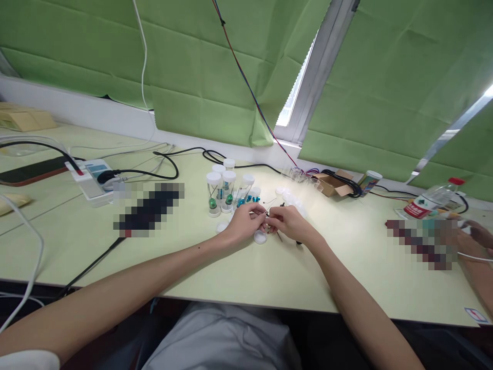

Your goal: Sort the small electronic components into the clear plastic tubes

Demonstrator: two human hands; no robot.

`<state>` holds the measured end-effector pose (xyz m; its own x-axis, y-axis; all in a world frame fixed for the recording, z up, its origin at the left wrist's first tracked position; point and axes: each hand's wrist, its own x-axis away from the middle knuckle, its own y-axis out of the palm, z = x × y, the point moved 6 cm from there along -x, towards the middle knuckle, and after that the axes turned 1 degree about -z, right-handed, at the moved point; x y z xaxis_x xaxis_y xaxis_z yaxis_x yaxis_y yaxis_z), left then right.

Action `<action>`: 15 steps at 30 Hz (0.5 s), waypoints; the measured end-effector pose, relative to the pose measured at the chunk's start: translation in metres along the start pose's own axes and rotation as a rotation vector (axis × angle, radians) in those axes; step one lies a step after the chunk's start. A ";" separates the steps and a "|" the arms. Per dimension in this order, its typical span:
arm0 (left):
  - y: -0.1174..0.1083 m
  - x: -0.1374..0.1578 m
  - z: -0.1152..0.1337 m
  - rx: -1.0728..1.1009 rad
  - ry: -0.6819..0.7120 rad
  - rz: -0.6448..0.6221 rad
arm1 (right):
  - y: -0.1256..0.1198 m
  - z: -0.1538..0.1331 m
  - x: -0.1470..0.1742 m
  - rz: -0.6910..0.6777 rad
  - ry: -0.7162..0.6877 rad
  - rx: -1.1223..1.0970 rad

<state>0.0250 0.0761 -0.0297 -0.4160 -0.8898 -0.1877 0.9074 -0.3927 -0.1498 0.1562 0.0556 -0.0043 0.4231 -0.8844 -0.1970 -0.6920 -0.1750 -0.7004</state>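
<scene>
Over the middle of the table, my left hand (245,223) and my right hand (291,222) meet at the fingertips, both closed in a pinch. A thin wire-like piece (271,202) sticks up from between them; its lower end is hidden by the fingers. Just below lies a round white cap (260,237). Beyond my left hand stand several clear tubes with white lids (213,178), holding green and blue pieces. Small teal pieces (253,198) lie near those tubes. Dark slim parts show beneath my right hand, too small to name.
A power strip (90,181) with plugs and cables sits at the left. Toward the back right are clear cups (297,174), an open cardboard box (334,183) and a red-capped bottle (431,200). Another person's arm (473,262) rests at the right edge. Green blinds hang behind.
</scene>
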 end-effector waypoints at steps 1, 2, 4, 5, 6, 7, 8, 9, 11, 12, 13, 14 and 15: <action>0.000 0.000 -0.001 0.001 -0.001 0.000 | 0.000 0.001 0.000 0.000 0.003 -0.006; 0.000 0.000 -0.001 0.003 -0.001 0.001 | 0.001 0.001 0.000 -0.001 0.005 -0.011; 0.000 -0.001 -0.003 0.006 0.000 -0.003 | 0.001 0.002 0.000 -0.001 0.008 -0.018; 0.000 -0.001 -0.003 0.008 0.001 -0.006 | 0.001 0.003 0.000 0.000 0.008 -0.020; 0.000 -0.001 -0.004 0.008 0.003 -0.008 | 0.001 0.003 0.000 0.001 0.009 -0.020; 0.000 -0.002 -0.004 0.007 0.004 -0.009 | 0.001 0.003 0.000 0.002 0.011 -0.019; 0.000 -0.002 -0.004 0.005 0.006 -0.010 | 0.001 0.003 0.000 0.001 0.014 -0.018; 0.000 -0.002 -0.004 0.002 0.007 -0.009 | 0.001 0.003 0.000 0.001 0.017 -0.018; 0.000 -0.002 -0.004 0.002 0.007 -0.008 | 0.001 0.003 0.000 -0.002 0.025 -0.018; 0.000 -0.002 -0.003 0.004 0.005 -0.009 | 0.001 0.003 0.000 -0.002 0.028 -0.016; 0.000 -0.002 -0.003 0.007 0.003 -0.009 | 0.001 0.003 0.000 -0.002 0.030 -0.014; 0.000 -0.002 -0.003 0.009 0.000 -0.009 | 0.001 0.002 0.000 0.000 0.032 -0.010; 0.000 -0.001 -0.002 0.012 -0.003 -0.009 | 0.000 0.002 0.000 0.002 0.033 -0.006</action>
<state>0.0256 0.0778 -0.0315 -0.4240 -0.8868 -0.1838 0.9043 -0.4033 -0.1400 0.1572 0.0561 -0.0057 0.4022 -0.8986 -0.1752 -0.6961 -0.1759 -0.6961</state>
